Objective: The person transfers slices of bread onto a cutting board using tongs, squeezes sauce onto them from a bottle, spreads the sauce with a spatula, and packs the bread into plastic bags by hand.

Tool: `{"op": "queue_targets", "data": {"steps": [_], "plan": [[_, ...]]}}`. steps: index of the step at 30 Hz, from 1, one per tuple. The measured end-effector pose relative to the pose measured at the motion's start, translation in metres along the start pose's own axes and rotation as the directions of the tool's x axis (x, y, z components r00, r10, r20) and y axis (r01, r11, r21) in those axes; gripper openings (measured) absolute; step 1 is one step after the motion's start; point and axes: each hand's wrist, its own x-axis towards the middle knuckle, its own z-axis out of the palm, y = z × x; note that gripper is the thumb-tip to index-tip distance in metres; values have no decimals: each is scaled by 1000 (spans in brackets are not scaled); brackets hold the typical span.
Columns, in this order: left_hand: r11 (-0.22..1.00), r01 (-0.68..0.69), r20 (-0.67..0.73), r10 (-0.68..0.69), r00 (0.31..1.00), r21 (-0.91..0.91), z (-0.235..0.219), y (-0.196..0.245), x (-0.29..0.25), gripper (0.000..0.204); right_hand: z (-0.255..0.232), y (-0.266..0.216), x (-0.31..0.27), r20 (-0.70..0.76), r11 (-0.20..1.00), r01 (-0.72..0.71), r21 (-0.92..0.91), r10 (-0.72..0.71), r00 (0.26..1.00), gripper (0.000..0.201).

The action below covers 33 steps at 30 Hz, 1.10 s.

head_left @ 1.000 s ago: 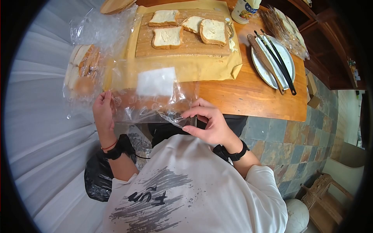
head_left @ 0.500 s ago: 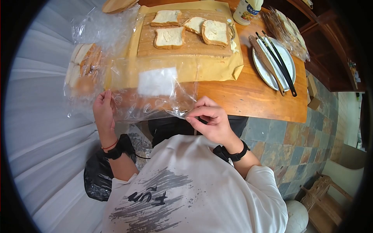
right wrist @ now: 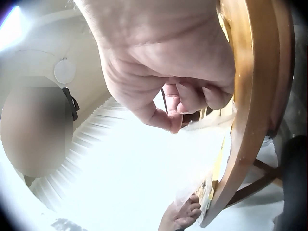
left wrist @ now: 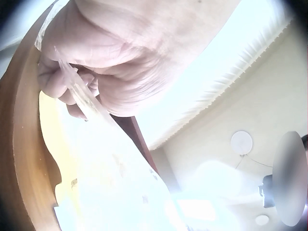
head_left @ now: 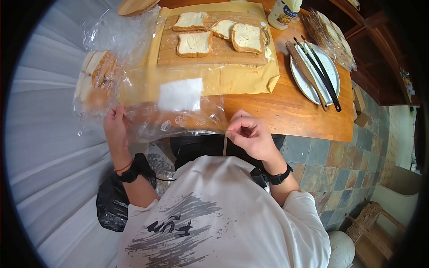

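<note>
A clear printed plastic bag (head_left: 165, 120) with a white square sheet (head_left: 180, 94) in it lies over the table's front edge. The left hand (head_left: 117, 134) pinches its left corner between thumb and fingers; in the left wrist view that hand (left wrist: 130, 53) has the film (left wrist: 96, 110) between its fingers. At the bag's right corner the right hand (head_left: 254, 136) pinches the edge with thumb and forefinger. The right wrist view shows this hand (right wrist: 168, 62) with fingertips on the film (right wrist: 207, 126), its other fingers curled.
Spread bread slices (head_left: 194, 43) lie on a wooden board (head_left: 165, 51) over yellow paper (head_left: 270, 78). Wrapped bread (head_left: 96, 71) is at left. A plate (head_left: 297, 73) with long utensils, a bottle (head_left: 283, 13) and bagged bread (head_left: 333, 35) stand at right.
The right hand has closed thumb and finger on the bag's corner and moved to the right. The bag's front edge is drawn straighter; the left hand has shifted slightly left.
</note>
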Motion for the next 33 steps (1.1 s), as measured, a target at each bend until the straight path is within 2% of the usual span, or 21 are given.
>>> {"op": "queue_targets", "data": {"steps": [2, 3, 5, 8, 13, 15, 20, 22, 24, 29, 31, 33], "plan": [[1000, 7, 45, -6, 999, -16, 0, 1, 1, 20, -2, -5, 0, 6, 989, -71, -128, 72, 997, 5], [1000, 7, 52, -7, 999, 2, 2, 2, 0, 20, 0, -2, 0, 6, 989, -72, -127, 73, 997, 5], [1000, 9, 56, -10, 998, 21, 3, 3, 1, 20, 6, 4, 2, -58, 976, -4, -217, -9, 998, 4], [1000, 19, 76, -17, 997, -16, 3, 3, 2, 20, 11, -3, 1, -53, 957, 10, -290, -26, 998, 11], [999, -6, 38, 4, 999, 51, 7, 5, -2, 21, 13, 5, -4, 22, 990, -8, -143, 12, 1000, 15], [999, -17, 48, 15, 999, 42, 7, 4, -2, 21, 14, 6, -3, 46, 994, 71, -86, -68, 997, 14], [999, -26, 55, 24, 998, 33, 6, -1, -1, 22, 20, 7, -1, -10, 989, 99, -106, -100, 995, 9], [991, -55, 19, 53, 998, 125, 8, -1, -2, 22, 23, 8, 1, -33, 987, 113, -111, -117, 993, 7], [989, -57, 14, 56, 998, 134, 8, -4, -1, 21, 24, 12, 0, -66, 997, 63, -52, -67, 996, 5], [989, -40, 41, 35, 999, 140, 5, -5, 2, 22, 19, 7, 1, -65, 993, -19, -115, 11, 998, 3], [969, -85, 13, 85, 996, 233, 4, -13, 6, 23, 19, 10, 2, -86, 990, -41, -134, 29, 996, 3], [952, -104, 17, 103, 995, 288, 3, -17, 10, 23, 19, 11, 4, -130, 976, -139, -170, 117, 985, 5]]}}
